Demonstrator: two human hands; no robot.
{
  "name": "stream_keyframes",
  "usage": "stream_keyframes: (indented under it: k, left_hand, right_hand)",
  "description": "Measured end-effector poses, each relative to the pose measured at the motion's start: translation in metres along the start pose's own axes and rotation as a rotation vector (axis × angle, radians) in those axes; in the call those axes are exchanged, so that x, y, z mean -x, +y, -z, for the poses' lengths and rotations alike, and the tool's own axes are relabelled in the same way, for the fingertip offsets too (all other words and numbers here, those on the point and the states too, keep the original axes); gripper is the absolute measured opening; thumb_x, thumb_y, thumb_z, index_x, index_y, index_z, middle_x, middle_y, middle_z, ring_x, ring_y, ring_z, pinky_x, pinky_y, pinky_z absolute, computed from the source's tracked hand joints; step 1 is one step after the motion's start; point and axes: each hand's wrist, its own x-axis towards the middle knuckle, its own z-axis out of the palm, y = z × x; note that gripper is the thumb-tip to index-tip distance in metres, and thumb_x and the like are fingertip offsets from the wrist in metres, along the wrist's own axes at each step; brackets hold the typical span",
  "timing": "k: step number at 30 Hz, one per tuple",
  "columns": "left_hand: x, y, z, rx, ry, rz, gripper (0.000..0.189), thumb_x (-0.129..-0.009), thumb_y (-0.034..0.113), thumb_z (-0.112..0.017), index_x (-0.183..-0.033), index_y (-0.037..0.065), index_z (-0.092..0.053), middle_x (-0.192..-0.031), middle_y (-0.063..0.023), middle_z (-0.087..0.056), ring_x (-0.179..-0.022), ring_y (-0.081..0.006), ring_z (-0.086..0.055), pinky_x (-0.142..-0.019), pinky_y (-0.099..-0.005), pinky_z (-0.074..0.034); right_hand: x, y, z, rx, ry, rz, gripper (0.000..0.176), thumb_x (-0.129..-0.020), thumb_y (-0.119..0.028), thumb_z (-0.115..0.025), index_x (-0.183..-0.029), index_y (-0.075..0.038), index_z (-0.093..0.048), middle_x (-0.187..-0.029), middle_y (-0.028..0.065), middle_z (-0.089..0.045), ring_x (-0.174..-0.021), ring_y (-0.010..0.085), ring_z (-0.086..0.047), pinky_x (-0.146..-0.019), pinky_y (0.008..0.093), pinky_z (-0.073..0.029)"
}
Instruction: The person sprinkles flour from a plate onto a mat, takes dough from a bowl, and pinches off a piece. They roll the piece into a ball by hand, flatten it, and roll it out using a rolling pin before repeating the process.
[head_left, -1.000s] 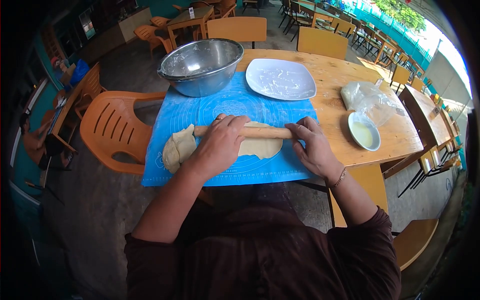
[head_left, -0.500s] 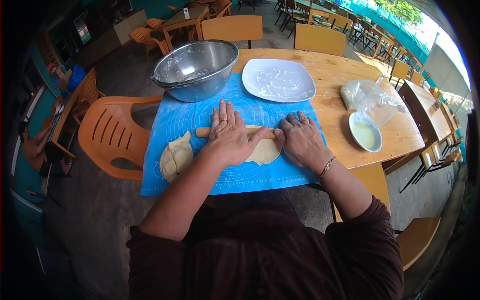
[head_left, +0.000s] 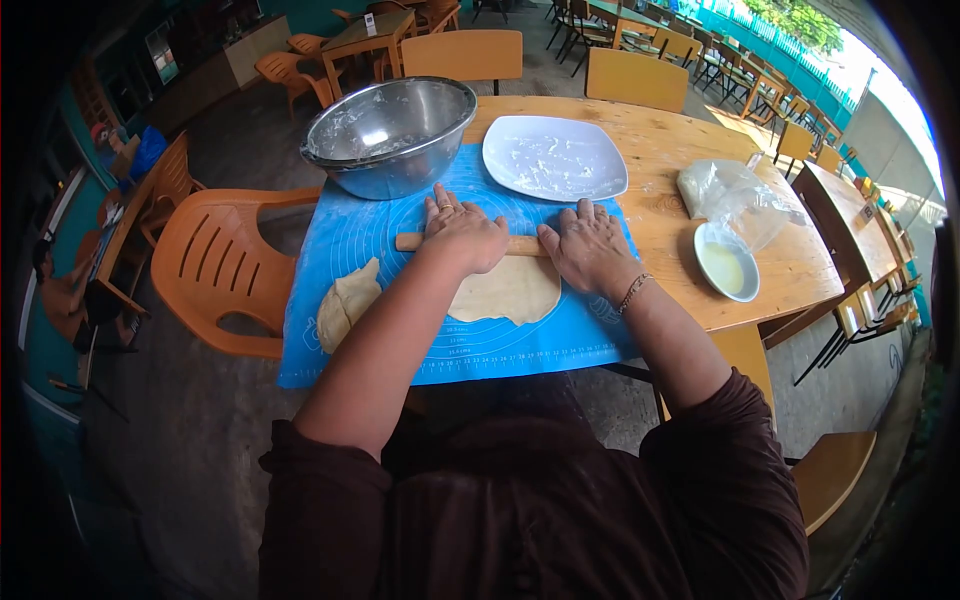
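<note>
A wooden rolling pin (head_left: 410, 242) lies crosswise on a blue baking mat (head_left: 400, 345), over the far part of a flattened sheet of dough (head_left: 505, 293). My left hand (head_left: 463, 232), with a ring on one finger, presses palm-down on the pin's left part, fingers reaching over it. At the pin's right end, my right hand (head_left: 590, 243) lies flat with its fingers stretched forward and a bracelet at the wrist. Neither hand's fingers wrap round the pin. A thick folded lump of dough (head_left: 347, 305) rests left of my left forearm, which partly covers it.
Behind the hands stand a floury steel bowl (head_left: 390, 140) and a white square plate (head_left: 555, 157) with flour traces. To the right are a clear plastic bag (head_left: 735, 195) and a small bowl of pale yellow liquid (head_left: 728, 262). An orange chair (head_left: 225, 270) adjoins the left side.
Both hands have pushed the rolling pin forward, away from my body. More of the dough sheet shows on the near side, and the left hand's fingers look more bent.
</note>
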Motion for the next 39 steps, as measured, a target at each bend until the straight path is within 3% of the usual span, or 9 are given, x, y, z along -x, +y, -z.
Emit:
stream_keyframes:
  k: [4, 9, 15, 22, 25, 28, 30, 33, 39]
  left_hand:
    - [-0.007, -0.001, -0.004, 0.020, 0.030, 0.002, 0.069, -0.099, 0.040, -0.022, -0.143, -0.013, -0.027, -0.153, -0.0315, -0.018, -0.146, -0.0429, -0.005, -0.119, -0.0476, -0.005]
    - [0.010, -0.014, -0.017, 0.115, 0.178, -0.206, 0.076, -0.100, 0.049, -0.027, -0.143, -0.014, -0.025, -0.153, -0.0320, -0.017, -0.146, -0.0415, -0.006, -0.119, -0.0475, -0.006]
    - [0.066, -0.018, -0.021, 0.015, 0.249, -0.306, 0.082, -0.100, 0.052, -0.027, -0.139, -0.020, -0.025, -0.150, -0.0368, -0.016, -0.145, -0.0436, -0.007, -0.119, -0.0478, -0.008]
    - [0.028, -0.006, -0.011, 0.060, 0.190, -0.210, 0.083, -0.100, 0.052, -0.027, -0.137, -0.022, -0.025, -0.149, -0.0379, -0.018, -0.144, -0.0452, -0.008, -0.119, -0.0482, -0.009]
    - [0.010, -0.002, -0.006, 0.066, 0.149, -0.150, 0.082, -0.100, 0.052, -0.026, -0.136, -0.021, -0.028, -0.149, -0.0373, -0.020, -0.144, -0.0446, -0.009, -0.119, -0.0477, -0.011]
    - [0.002, 0.000, -0.004, 0.067, 0.130, -0.103, 0.079, -0.100, 0.051, -0.027, -0.137, -0.018, -0.031, -0.149, -0.0355, -0.023, -0.144, -0.0439, -0.011, -0.119, -0.0472, -0.013]
    - [-0.001, 0.001, -0.004, 0.075, 0.128, -0.077, 0.076, -0.100, 0.050, -0.027, -0.138, -0.015, -0.032, -0.149, -0.0335, -0.025, -0.144, -0.0432, -0.013, -0.118, -0.0472, -0.014]
    - [-0.011, 0.002, -0.003, 0.104, 0.114, -0.040, 0.073, -0.100, 0.050, -0.028, -0.138, -0.013, -0.033, -0.150, -0.0322, -0.025, -0.144, -0.0428, -0.014, -0.118, -0.0472, -0.015]
    - [-0.029, 0.010, -0.002, 0.143, 0.194, -0.006, 0.062, -0.100, 0.044, -0.035, -0.131, -0.008, -0.042, -0.142, -0.0300, -0.039, -0.139, -0.0428, -0.028, -0.114, -0.0476, -0.024]
  right_hand:
    - [-0.006, 0.001, -0.010, 0.014, 0.081, -0.039, 0.060, -0.097, -0.046, -0.035, -0.118, 0.006, -0.056, -0.121, 0.0243, -0.051, -0.116, 0.0378, -0.048, -0.101, 0.0451, -0.034]
    - [0.016, -0.003, -0.010, -0.064, 0.087, -0.033, 0.064, -0.098, -0.047, -0.035, -0.126, 0.008, -0.050, -0.130, 0.0281, -0.047, -0.125, 0.0413, -0.043, -0.105, 0.0467, -0.032]
    - [0.064, -0.002, -0.020, 0.030, 0.159, 0.121, 0.075, -0.100, -0.048, -0.034, -0.142, 0.014, -0.025, -0.149, 0.0349, -0.023, -0.142, 0.0462, -0.018, -0.117, 0.0493, -0.015]
    - [0.023, 0.002, -0.017, -0.009, 0.042, 0.003, 0.079, -0.098, -0.049, -0.033, -0.143, 0.015, -0.023, -0.150, 0.0360, -0.019, -0.143, 0.0470, -0.013, -0.118, 0.0507, -0.010]
    - [0.006, 0.007, -0.024, 0.013, 0.187, -0.030, 0.075, -0.098, -0.049, -0.034, -0.135, 0.015, -0.037, -0.146, 0.0367, -0.027, -0.141, 0.0482, -0.020, -0.116, 0.0509, -0.017]
    - [0.002, 0.004, -0.021, 0.035, 0.191, -0.071, 0.066, -0.096, -0.049, -0.039, -0.116, 0.012, -0.051, -0.130, 0.0340, -0.045, -0.127, 0.0479, -0.040, -0.106, 0.0518, -0.028]
    - [0.004, 0.006, -0.025, -0.052, 0.355, -0.016, 0.050, -0.092, -0.043, -0.051, -0.098, 0.006, -0.055, -0.105, 0.0267, -0.054, -0.104, 0.0413, -0.050, -0.093, 0.0493, -0.036]
    - [0.013, 0.010, -0.020, -0.208, 0.543, 0.111, 0.034, -0.088, -0.030, -0.061, -0.093, 0.003, -0.057, -0.093, 0.0222, -0.053, -0.093, 0.0369, -0.051, -0.086, 0.0469, -0.040]
    - [0.015, 0.025, -0.014, -0.134, 0.465, 0.352, 0.013, -0.083, -0.014, -0.062, -0.087, -0.002, -0.059, -0.090, 0.0172, -0.056, -0.089, 0.0363, -0.055, -0.080, 0.0448, -0.044]
